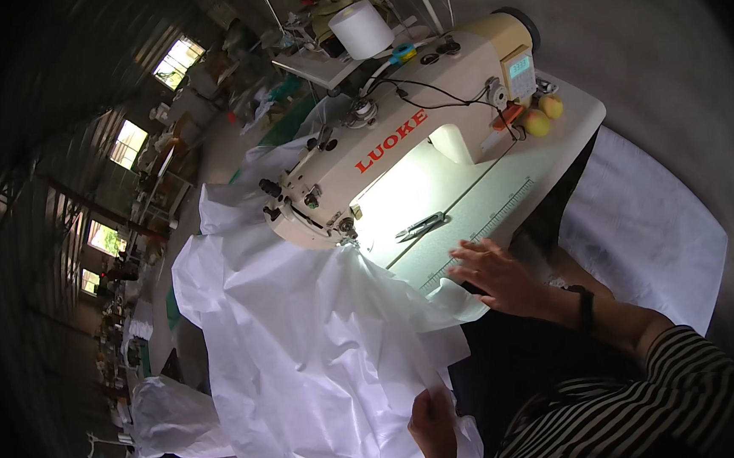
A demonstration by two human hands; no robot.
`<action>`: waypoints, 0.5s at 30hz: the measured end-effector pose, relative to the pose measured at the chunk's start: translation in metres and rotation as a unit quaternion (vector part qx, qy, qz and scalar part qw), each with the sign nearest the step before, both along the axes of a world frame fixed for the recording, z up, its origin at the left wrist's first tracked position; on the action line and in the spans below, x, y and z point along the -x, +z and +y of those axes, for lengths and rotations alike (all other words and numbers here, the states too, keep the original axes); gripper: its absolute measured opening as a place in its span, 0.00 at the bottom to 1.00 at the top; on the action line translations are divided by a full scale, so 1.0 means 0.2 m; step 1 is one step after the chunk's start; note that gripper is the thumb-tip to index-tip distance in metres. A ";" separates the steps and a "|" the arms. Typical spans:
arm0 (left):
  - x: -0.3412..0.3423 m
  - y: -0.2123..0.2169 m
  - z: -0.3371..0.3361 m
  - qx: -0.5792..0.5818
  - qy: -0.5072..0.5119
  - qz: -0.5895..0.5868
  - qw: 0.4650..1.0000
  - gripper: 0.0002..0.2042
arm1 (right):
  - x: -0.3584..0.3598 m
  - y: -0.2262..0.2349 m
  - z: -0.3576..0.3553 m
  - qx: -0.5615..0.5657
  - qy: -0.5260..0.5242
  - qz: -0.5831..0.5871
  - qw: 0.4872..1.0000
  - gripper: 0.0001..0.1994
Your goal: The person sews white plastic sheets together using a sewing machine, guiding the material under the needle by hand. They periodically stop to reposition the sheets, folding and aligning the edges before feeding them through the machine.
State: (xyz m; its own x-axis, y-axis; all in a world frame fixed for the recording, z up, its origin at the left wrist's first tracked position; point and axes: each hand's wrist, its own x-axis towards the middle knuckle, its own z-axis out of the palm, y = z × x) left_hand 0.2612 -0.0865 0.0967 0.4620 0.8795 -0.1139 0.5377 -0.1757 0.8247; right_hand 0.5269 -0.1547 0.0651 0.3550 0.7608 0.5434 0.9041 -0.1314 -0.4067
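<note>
Right now the white fabric (307, 344) spreads from under the needle of my sewing machine (395, 142) down across the near edge of the counter (501, 202) and over my lap; my right hand (498, 275) lies flat and unclenched, fingers spread, pressing one corner of the cloth onto the counter edge just beside the printed ruler strip (486, 229); my left hand (434, 428) sits low by my body, pinched shut on a fold of the same fabric; the two hands are well apart with the cloth running between them; a pair of thread snips (420, 224) lies on the lit bed of the machine, near my right hand but not touching it; bare counter shows to the right of the machine's arm, where two yellow round things (542, 115) sit by the far edge; more fabric bunches off the left side.
</note>
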 end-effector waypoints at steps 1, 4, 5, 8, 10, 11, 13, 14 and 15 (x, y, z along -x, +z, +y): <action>-0.01 0.00 0.00 -0.018 -0.005 -0.012 1.000 0.07 | -0.02 0.00 0.05 0.010 0.036 -0.033 0.999 0.25; 0.01 0.02 0.02 -0.099 -0.022 -0.028 0.995 0.04 | 0.03 0.06 0.11 -0.065 0.129 -0.036 0.989 0.11; 0.02 0.03 0.04 -0.159 -0.042 -0.036 0.986 0.03 | 0.09 0.04 0.07 -0.073 0.173 0.019 0.982 0.07; 0.05 0.06 0.06 -0.196 -0.029 -0.030 0.980 0.04 | 0.31 0.06 0.02 -0.127 0.280 -0.016 0.951 0.10; 0.00 0.09 0.04 -0.153 -0.037 -0.054 0.986 0.04 | 0.36 0.04 -0.01 -0.146 0.304 -0.010 0.941 0.12; 0.00 0.09 0.04 -0.146 -0.050 -0.042 0.987 0.04 | 0.39 0.03 -0.02 -0.155 0.306 -0.028 0.939 0.11; -0.03 0.10 0.02 -0.139 -0.071 -0.038 0.987 0.04 | 0.39 0.04 -0.04 -0.158 0.307 -0.008 0.938 0.12; -0.02 0.09 0.03 -0.138 -0.069 -0.037 0.987 0.04 | 0.39 0.05 -0.04 -0.164 0.309 0.009 0.937 0.13; -0.01 0.08 0.03 -0.136 -0.059 -0.040 0.988 0.04 | 0.39 0.04 -0.06 -0.192 0.286 0.078 0.936 0.19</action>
